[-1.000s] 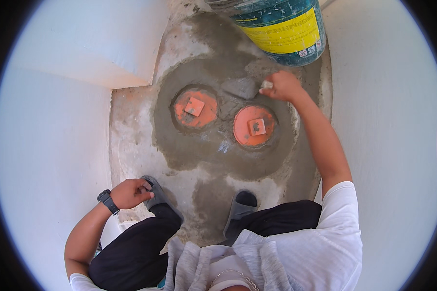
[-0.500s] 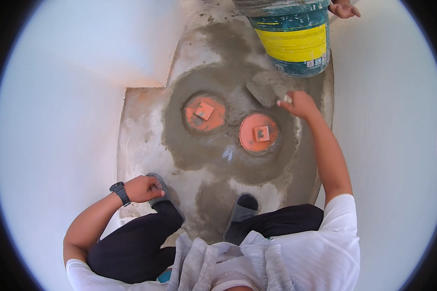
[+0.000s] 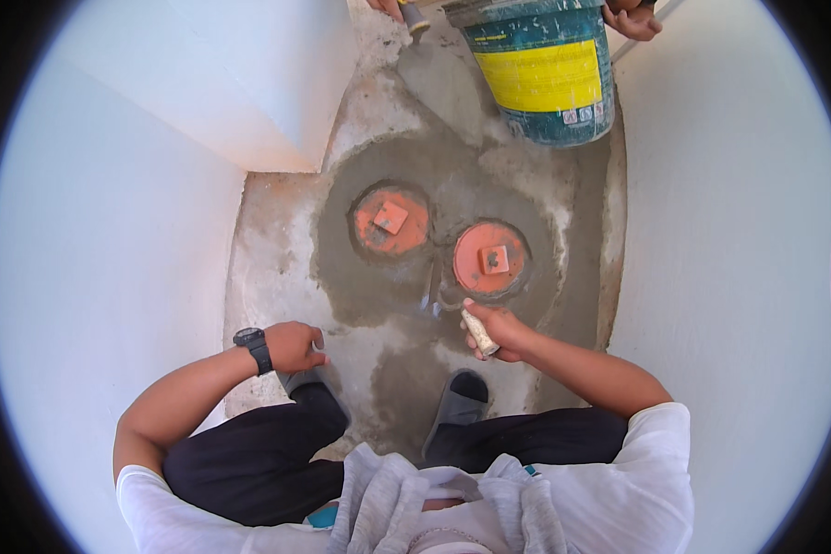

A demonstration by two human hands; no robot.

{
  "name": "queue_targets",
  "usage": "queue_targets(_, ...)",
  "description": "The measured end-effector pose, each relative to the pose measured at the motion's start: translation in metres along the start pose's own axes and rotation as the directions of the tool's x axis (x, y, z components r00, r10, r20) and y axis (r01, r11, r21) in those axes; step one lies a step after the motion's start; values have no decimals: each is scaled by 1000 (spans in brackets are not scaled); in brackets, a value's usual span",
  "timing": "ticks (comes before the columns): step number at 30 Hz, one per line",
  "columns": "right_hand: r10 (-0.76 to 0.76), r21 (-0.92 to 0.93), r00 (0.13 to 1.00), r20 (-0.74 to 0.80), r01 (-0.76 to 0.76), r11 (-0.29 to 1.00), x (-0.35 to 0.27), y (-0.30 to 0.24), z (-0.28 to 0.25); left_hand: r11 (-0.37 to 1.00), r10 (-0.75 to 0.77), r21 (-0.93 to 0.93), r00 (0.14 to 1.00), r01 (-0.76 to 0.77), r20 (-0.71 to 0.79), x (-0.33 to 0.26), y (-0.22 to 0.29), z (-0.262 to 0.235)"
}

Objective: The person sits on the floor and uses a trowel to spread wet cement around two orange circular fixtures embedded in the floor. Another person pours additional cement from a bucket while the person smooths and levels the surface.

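Note:
My right hand [image 3: 495, 332] is wrapped round the pale handle of a trowel [image 3: 479, 334], just below the right-hand orange round cover [image 3: 471, 254]. The trowel's thin blade, seen nearly edge-on, points at the wet grey mortar [image 3: 379, 291] between the covers. A second orange round cover [image 3: 392, 222] with a raised square centre is set in the mortar to the left. My left hand [image 3: 294, 347] hangs over my left slipper with its fingers loosely curled in and nothing visible in them.
A green bucket [image 3: 549, 78] with a yellow label is tilted at the top right, beside a co-worker's hand [image 3: 635, 23]. Another co-worker hand [image 3: 388, 7] holds a trowel [image 3: 443, 88] over the floor. White walls close in both sides; my slippers [image 3: 460, 406] stand near the mortar.
My right hand with the trowel has come back toward me, from beyond the right cover to below it. The co-worker's trowel has come into view at the top. The bucket has shifted slightly left.

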State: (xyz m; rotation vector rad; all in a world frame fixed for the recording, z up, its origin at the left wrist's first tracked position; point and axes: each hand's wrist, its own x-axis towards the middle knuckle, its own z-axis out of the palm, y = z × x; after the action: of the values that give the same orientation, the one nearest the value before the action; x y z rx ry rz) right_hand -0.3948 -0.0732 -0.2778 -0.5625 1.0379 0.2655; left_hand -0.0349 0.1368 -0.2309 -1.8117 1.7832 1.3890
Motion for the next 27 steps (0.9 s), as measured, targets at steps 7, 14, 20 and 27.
queue_targets(7, 171, -315, 981, 91, -135, 939, -5, -7, -26, 999, -45, 34, 997, 42, 68, -1, -1, 6)
queue_targets(14, -34, -708, 997, -67, -23, 706, -57, -80, -110, 1000, -20, 17, 998, 18, 67, -4, 0, 5)
queue_targets(20, -481, -814, 856, -188, 139, 565, -44, -93, -121, 1000, -21, 7, 995, 20, 100, -5, -1, 3)
queue_targets(27, -856, -1000, 517, -22, -16, 16, -7, -69, -97, 1000, -22, 10, 992, 21, 122, -8, -2, 7)
